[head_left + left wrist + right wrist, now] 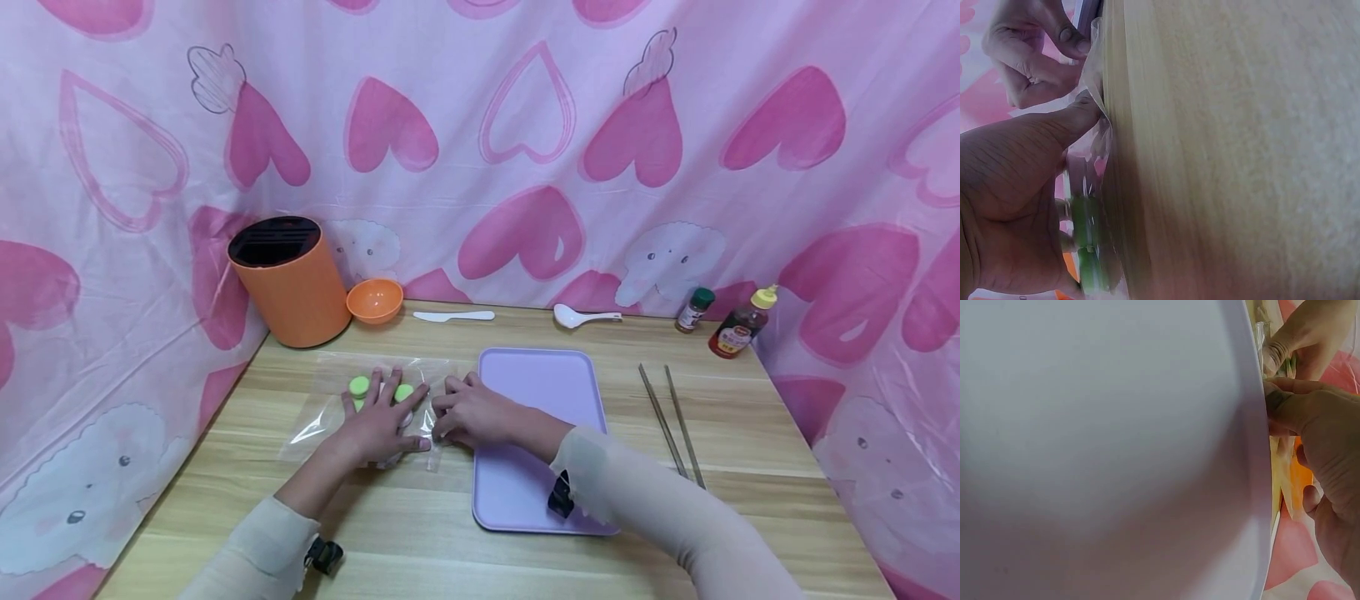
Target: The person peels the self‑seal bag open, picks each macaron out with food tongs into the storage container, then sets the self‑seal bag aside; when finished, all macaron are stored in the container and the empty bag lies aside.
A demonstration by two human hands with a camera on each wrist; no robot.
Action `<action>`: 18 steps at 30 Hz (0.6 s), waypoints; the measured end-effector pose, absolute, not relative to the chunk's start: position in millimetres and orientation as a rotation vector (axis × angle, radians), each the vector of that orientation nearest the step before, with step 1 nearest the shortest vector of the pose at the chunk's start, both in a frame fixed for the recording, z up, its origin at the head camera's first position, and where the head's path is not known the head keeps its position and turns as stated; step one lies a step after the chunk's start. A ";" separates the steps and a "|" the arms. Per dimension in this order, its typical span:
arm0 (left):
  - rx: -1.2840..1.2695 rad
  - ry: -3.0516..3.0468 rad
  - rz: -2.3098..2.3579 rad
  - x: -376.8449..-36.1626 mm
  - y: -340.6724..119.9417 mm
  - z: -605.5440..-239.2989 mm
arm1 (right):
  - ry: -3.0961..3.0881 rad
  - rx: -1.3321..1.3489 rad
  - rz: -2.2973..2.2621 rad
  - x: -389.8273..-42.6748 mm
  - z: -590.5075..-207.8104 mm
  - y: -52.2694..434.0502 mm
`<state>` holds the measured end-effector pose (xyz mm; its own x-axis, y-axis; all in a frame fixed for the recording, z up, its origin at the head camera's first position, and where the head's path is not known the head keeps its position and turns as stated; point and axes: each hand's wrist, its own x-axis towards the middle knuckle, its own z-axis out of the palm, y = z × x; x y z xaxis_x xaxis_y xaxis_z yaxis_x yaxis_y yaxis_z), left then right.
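A clear plastic bag [313, 427] lies flat on the wooden table, left of the lilac tray [538, 379]. Inside it are several round green pieces [359, 387] and some paler ones, partly hidden under a hand. My left hand [378, 425] rests on the bag with its fingers spread over these pieces, its thumb pointing towards the right side. At the bag's right edge my right hand [476, 414] pinches the plastic between thumb and curled fingers, its wrist above the tray. In the left wrist view the bag's edge [1092, 72] rises slightly between both hands.
Along the back stand an orange knife block [292, 292], an orange bowl [375, 301], a white knife [453, 316], a white spoon [573, 317], a green-capped jar [693, 311] and a yellow-capped sauce bottle [738, 327]. Chopsticks [663, 421] lie right of the tray.
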<state>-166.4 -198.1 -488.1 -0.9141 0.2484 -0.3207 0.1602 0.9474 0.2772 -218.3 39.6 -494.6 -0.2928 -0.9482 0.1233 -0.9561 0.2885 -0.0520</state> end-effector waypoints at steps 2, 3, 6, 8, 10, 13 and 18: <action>0.303 2.747 0.355 -166.6 -198.3 -488.0 | -2.449 1.830 0.199 -217.4 -493.8 40.1; 0.304 2.749 0.357 -166.6 -198.5 -488.0 | -2.443 1.832 0.202 -216.9 -493.0 40.7; 0.310 2.756 0.360 -166.8 -199.2 -488.6 | -2.427 1.841 0.217 -216.9 -492.7 44.8; 0.317 2.761 0.357 -166.8 -199.6 -489.0 | -2.430 1.841 0.219 -216.8 -492.4 48.5; 0.319 2.763 0.353 -166.8 -199.7 -489.5 | -2.437 1.840 0.220 -216.6 -492.2 52.3; 0.314 2.761 0.353 -166.5 -199.5 -489.7 | -2.446 1.841 0.223 -215.6 -492.0 57.2; 0.301 2.755 0.359 -166.0 -199.0 -488.9 | -2.490 1.850 0.220 -212.7 -493.4 63.1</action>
